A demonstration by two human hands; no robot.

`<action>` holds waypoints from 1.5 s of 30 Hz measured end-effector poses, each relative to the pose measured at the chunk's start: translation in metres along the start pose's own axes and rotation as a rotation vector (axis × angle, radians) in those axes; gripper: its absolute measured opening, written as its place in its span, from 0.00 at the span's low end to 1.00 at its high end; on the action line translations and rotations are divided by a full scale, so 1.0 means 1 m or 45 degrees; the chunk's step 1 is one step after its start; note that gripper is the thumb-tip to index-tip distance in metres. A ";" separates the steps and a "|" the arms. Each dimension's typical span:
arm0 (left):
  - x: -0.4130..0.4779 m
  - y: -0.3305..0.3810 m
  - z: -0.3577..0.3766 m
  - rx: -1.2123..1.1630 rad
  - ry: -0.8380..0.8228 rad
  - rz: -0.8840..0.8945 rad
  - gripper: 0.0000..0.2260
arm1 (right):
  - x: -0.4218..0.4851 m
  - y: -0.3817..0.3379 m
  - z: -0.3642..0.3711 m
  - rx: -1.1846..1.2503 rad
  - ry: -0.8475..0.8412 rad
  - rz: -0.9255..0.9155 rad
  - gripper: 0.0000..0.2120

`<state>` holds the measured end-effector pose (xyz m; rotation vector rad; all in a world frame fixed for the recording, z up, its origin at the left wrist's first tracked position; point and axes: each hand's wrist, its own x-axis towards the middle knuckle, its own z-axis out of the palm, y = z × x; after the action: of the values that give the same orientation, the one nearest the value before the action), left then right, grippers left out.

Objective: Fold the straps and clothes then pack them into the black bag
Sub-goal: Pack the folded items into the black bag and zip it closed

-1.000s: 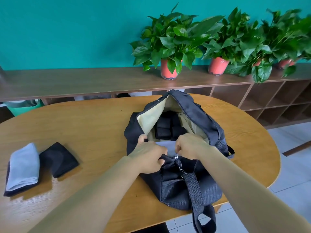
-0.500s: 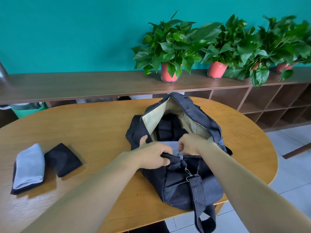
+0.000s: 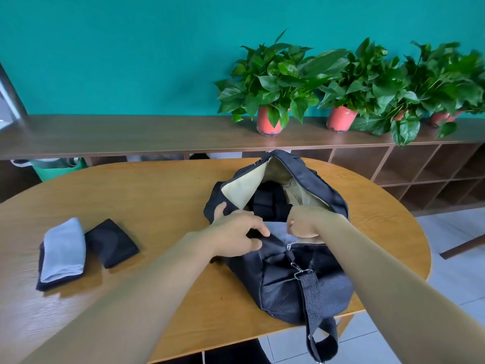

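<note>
I see the black bag (image 3: 294, 279) lying open, dark straps (image 3: 265, 203) inside; folded grey (image 3: 64, 245) and black cloths (image 3: 111, 243) lie far left of it.

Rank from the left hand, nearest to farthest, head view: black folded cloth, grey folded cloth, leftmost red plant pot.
From the left hand, at the near lip of the black bag:
1. Black folded cloth, on the table to its left.
2. Grey folded cloth, further left, lying on a dark piece.
3. Leftmost red plant pot, on the shelf behind the table.

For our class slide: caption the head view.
Both hands, left and right, at the open black bag.
</note>
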<state>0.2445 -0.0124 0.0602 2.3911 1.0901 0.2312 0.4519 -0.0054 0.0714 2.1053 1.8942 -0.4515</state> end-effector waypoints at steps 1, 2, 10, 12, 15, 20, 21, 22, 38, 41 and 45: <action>-0.002 -0.003 -0.004 -0.004 0.024 -0.006 0.12 | 0.000 -0.001 -0.001 -0.011 0.030 -0.024 0.07; -0.005 -0.006 -0.008 -0.002 0.050 -0.010 0.12 | 0.002 -0.004 -0.002 -0.013 0.051 -0.039 0.07; -0.077 -0.079 -0.049 0.125 0.176 -0.249 0.15 | 0.010 -0.097 -0.023 -0.097 0.398 -0.300 0.10; -0.106 -0.106 -0.055 0.146 0.213 -0.346 0.15 | 0.010 -0.138 -0.023 -0.165 0.511 -0.394 0.11; -0.144 -0.141 -0.061 0.185 0.268 -0.474 0.17 | 0.008 -0.195 -0.017 -0.245 0.665 -0.450 0.10; -0.187 -0.186 -0.066 0.309 0.280 -0.590 0.18 | 0.014 -0.273 0.011 -0.220 0.679 -0.572 0.11; -0.192 -0.193 -0.066 0.332 0.276 -0.607 0.19 | 0.017 -0.286 0.017 -0.187 0.635 -0.588 0.12; -0.196 -0.200 -0.065 0.363 0.265 -0.623 0.20 | 0.020 -0.297 0.024 -0.155 0.586 -0.592 0.13; -0.207 -0.223 -0.056 0.419 0.237 -0.624 0.21 | 0.048 -0.341 0.060 0.528 0.070 -0.125 0.10; -0.196 -0.210 -0.057 0.400 0.258 -0.575 0.21 | 0.041 -0.321 0.053 0.693 0.080 -0.141 0.10; -0.170 -0.187 -0.056 0.426 0.276 -0.506 0.23 | 0.017 -0.278 0.032 0.885 0.197 -0.233 0.05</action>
<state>-0.0120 -0.0145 0.0228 2.4007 1.7986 0.1822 0.1756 0.0273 0.0371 2.4221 2.2597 -1.1604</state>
